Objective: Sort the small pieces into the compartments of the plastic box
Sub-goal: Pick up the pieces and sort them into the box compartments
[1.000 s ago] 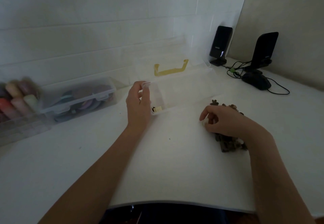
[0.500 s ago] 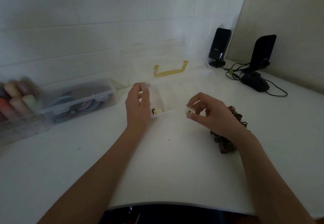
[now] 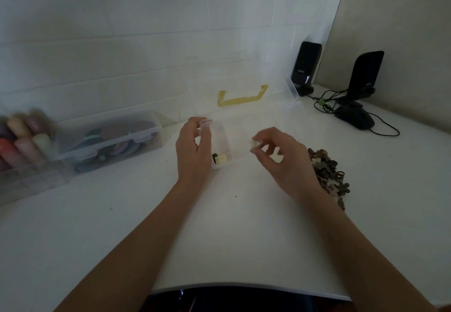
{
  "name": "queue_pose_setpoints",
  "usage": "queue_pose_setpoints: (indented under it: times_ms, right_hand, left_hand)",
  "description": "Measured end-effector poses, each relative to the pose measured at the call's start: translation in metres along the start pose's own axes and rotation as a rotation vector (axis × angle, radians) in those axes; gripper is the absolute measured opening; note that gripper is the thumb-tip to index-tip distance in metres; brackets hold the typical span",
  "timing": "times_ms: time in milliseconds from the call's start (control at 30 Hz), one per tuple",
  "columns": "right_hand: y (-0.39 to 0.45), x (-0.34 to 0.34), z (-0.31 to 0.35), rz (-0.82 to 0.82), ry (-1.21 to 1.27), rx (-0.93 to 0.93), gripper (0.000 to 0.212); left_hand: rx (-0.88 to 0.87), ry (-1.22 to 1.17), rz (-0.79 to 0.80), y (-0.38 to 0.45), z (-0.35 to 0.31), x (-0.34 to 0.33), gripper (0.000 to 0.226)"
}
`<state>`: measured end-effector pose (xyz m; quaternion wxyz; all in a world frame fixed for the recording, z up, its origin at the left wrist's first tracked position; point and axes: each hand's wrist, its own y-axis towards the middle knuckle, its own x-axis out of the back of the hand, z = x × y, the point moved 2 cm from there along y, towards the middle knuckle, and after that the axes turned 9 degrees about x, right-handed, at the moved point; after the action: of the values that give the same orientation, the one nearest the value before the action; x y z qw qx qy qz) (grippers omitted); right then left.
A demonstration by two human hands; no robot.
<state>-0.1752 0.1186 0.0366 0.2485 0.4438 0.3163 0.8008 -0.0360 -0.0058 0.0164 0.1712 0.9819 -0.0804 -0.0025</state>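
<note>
now right hand (image 3: 280, 155) pinches a seemingly pale piece (image 3: 255, 144) above box (image 3: 234, 138).

- left hand (image 3: 194, 152) gripped the clear plastic box (image 3: 234, 138) at its left end; a couple pieces sat in that corner compartment
- right hand (image 3: 280, 158) pinched a pale piece (image 3: 255, 144) over the box; dark pile (image 3: 328, 172) just beside that wrist

You have a single wide-angle view from your head, facing forward and down across the white table (image 3: 97, 238) toward the tiled wall (image 3: 122, 43). It sits close, with both forearms reaching in from the bottom edge.
</note>
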Motion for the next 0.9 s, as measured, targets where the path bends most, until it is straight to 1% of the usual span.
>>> queue_pose_setpoints:
  times_ms: [100,200,267,367,433,500,567,633,700,733,767,833,867,900]
  right_hand:
    - [0.003,-0.014,0.003,-0.019,-0.061,0.068,0.020]
    - [0.005,-0.022,0.004,0.059,-0.093,0.118,0.031]
    - [0.005,-0.019,0.003,0.062,-0.077,0.099,0.032]
    - [0.005,0.000,-0.004,-0.017,-0.082,0.034,0.023]
    - [0.004,0.017,-0.012,-0.063,-0.146,-0.019,0.019]
    - [0.002,0.031,-0.022,-0.073,-0.261,-0.131,0.019]
    - [-0.002,0.038,-0.033,-0.012,-0.408,-0.303,0.023]
    - [-0.008,0.038,-0.040,0.103,-0.498,-0.455,0.032]
    - [-0.012,0.033,-0.044,0.188,-0.507,-0.503,0.038]
    - [-0.011,0.031,-0.044,0.190,-0.493,-0.489,0.039]
    - [-0.010,0.030,-0.043,0.148,-0.461,-0.459,0.038]
    - [-0.006,0.033,-0.039,-0.018,-0.400,-0.400,0.031]
    - [-0.005,0.036,-0.038,-0.090,-0.406,-0.385,0.025]
    - [-0.006,0.038,-0.039,-0.125,-0.439,-0.389,0.020]
  left_hand:
    - [-0.006,0.000,0.004,0.000,0.000,-0.001,0.012]
    - [0.005,-0.001,0.009,-0.002,-0.001,0.000,0.012]
    - [0.017,0.000,0.012,-0.002,-0.001,0.000,0.012]
    - [0.038,-0.008,0.004,0.000,-0.001,0.002,0.016]
    - [0.060,-0.020,-0.004,0.002,-0.001,0.003,0.021]
    - [0.078,-0.028,-0.013,0.004,-0.001,0.003,0.023]
    - [0.085,-0.028,-0.025,0.004,0.000,0.003,0.023]
    - [0.083,-0.027,-0.029,0.005,0.001,0.003,0.024]
    - [0.070,-0.022,-0.028,0.004,0.001,0.002,0.024]
    - [0.061,-0.016,-0.026,0.004,0.001,0.002,0.024]
    - [0.055,-0.012,-0.025,0.003,0.000,0.002,0.024]
    - [0.055,-0.013,-0.027,0.004,0.001,0.003,0.024]
    - [0.058,-0.019,-0.030,0.004,0.002,0.003,0.024]
    - [0.061,-0.024,-0.035,0.005,0.002,0.004,0.024]
